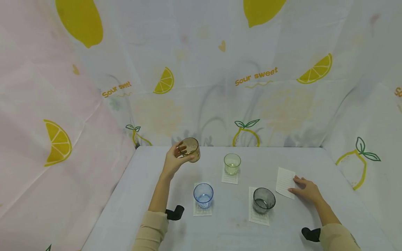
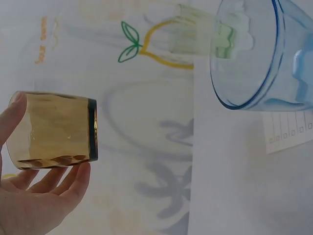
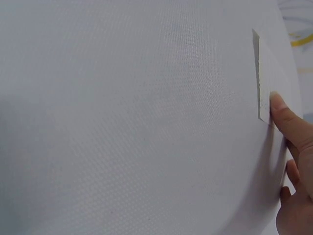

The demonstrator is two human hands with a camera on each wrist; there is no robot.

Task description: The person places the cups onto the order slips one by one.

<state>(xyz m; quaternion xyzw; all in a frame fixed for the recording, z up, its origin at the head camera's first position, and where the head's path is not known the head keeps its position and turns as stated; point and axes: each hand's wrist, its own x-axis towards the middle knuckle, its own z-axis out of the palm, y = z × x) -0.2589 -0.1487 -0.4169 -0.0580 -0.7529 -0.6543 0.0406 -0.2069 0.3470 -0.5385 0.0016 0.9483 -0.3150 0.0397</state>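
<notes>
My left hand (image 1: 174, 161) holds an amber glass (image 1: 191, 150) up above the far left of the table, thumb on one side and fingers on the other. The same amber glass (image 2: 58, 129) lies sideways across the left wrist view. Over on the right, my right hand (image 1: 307, 190) has its thumb and fingers at the near edge of a white paper slip (image 1: 284, 181). In the right wrist view the thumb lies on the slip (image 3: 276, 78), whose edge stands slightly off the table; the index finger is mostly hidden there.
A green glass (image 1: 232, 164), a blue glass (image 1: 203, 196) and a dark grey glass (image 1: 263, 201) each stand on a printed paper slip. White cloth covers the table (image 1: 226, 230). Lemon-patterned cloth (image 1: 201, 104) hangs behind and at the sides.
</notes>
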